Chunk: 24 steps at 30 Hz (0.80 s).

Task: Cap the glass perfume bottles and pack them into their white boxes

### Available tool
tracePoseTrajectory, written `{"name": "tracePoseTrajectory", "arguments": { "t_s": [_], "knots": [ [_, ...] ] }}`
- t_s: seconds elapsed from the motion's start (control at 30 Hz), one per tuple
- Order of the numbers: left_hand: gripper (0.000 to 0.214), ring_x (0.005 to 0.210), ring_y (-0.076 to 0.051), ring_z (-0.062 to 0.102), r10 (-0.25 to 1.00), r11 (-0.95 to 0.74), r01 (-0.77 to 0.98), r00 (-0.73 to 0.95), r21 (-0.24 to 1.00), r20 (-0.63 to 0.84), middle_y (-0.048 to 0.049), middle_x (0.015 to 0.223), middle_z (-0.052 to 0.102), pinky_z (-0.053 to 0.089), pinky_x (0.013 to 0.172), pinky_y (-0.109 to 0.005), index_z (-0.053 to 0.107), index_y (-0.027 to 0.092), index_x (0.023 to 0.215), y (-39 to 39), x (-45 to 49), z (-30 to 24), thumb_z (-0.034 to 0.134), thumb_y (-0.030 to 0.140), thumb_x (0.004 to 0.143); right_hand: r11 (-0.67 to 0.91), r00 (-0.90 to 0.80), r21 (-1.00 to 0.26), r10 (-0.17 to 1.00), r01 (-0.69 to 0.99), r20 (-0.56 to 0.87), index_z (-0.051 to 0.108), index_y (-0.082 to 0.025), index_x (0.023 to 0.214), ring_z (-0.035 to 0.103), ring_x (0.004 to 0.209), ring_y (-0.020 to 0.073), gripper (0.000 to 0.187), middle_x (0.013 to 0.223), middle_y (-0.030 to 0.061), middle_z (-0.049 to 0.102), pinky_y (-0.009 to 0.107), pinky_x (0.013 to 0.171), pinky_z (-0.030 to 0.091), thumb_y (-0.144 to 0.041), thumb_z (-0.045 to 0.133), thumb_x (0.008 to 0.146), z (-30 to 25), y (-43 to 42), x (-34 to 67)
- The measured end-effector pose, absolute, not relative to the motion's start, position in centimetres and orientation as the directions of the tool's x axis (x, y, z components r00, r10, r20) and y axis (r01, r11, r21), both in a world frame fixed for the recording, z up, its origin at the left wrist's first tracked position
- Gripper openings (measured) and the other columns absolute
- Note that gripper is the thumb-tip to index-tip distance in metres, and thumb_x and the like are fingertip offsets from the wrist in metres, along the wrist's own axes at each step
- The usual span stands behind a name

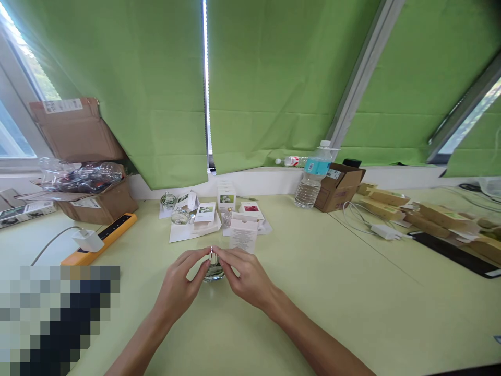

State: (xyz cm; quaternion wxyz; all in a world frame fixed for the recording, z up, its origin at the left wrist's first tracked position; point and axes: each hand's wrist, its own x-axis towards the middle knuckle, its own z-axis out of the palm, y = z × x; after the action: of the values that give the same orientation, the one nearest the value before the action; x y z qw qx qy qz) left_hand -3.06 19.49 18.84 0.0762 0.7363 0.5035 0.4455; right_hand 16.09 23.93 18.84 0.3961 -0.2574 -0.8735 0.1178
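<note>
A small round glass perfume bottle (214,272) stands on the pale green table (313,292), just in front of my body's midline. My left hand (180,281) and my right hand (245,277) meet above it. Their fingertips pinch a slim metal neck piece (212,256) on top of the bottle, and the fingers hide most of that piece. Just beyond my hands stand a white printed carton (243,235) and a small bottle with a gold top (227,217). Further back lie two more glass bottles (180,215), white cartons and paper sheets (188,232).
A plastic water bottle (312,183) and a small cardboard box (338,187) stand at the back right. Further right lie tan boxes (442,219) and a white charger (385,231). On the left are an orange power strip (99,240) and a large cardboard box (78,136) holding plastic bottles.
</note>
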Motion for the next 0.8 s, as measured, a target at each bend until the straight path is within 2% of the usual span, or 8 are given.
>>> {"name": "tracePoseTrajectory", "arguments": {
  "t_s": [0.23, 0.43, 0.57, 0.8],
  "knots": [
    [0.022, 0.103, -0.016, 0.063, 0.787, -0.505, 0.672, 0.102, 0.541, 0.608, -0.0009, 0.109, 0.069, 0.051, 0.089, -0.028, 0.062, 0.026, 0.111, 19.50, -3.13, 18.65, 0.056, 0.024, 0.090, 0.842, -0.559, -0.407, 0.540, 0.354, 0.629, 0.047, -0.029, 0.137, 0.065, 0.088, 0.0186, 0.044, 0.100, 0.0036, 0.072, 0.032, 0.077, 0.051, -0.015, 0.043, 0.096, 18.82, 23.91, 16.03],
    [0.026, 0.098, -0.016, 0.065, 0.801, -0.482, 0.710, 0.118, 0.513, 0.588, 0.0005, 0.108, 0.069, 0.052, 0.084, -0.028, 0.060, 0.029, 0.115, 19.37, -3.10, 18.81, 0.055, 0.026, 0.090, 0.789, -0.533, -0.436, 0.614, 0.432, 0.583, 0.047, -0.023, 0.136, 0.064, 0.080, 0.0191, 0.041, 0.092, 0.0058, 0.071, 0.031, 0.071, 0.050, -0.020, 0.043, 0.096, 18.99, 23.71, 16.06],
    [0.026, 0.096, -0.016, 0.065, 0.800, -0.476, 0.717, 0.112, 0.509, 0.590, 0.0011, 0.108, 0.069, 0.052, 0.083, -0.027, 0.059, 0.030, 0.116, 19.45, -3.10, 18.83, 0.056, 0.027, 0.090, 0.800, -0.537, -0.416, 0.600, 0.433, 0.593, 0.052, -0.023, 0.131, 0.065, 0.079, 0.0191, 0.037, 0.091, 0.0059, 0.071, 0.030, 0.070, 0.049, -0.020, 0.044, 0.096, 18.92, 23.75, 16.08],
    [0.027, 0.095, -0.016, 0.065, 0.803, -0.469, 0.721, 0.108, 0.510, 0.586, 0.0009, 0.108, 0.069, 0.053, 0.082, -0.028, 0.059, 0.030, 0.116, 19.43, -3.00, 18.79, 0.055, 0.027, 0.090, 0.808, -0.533, -0.420, 0.588, 0.412, 0.608, 0.050, -0.022, 0.133, 0.065, 0.082, 0.0183, 0.038, 0.094, 0.0056, 0.072, 0.030, 0.073, 0.050, -0.020, 0.043, 0.096, 18.79, 23.78, 16.10]
  ]
}}
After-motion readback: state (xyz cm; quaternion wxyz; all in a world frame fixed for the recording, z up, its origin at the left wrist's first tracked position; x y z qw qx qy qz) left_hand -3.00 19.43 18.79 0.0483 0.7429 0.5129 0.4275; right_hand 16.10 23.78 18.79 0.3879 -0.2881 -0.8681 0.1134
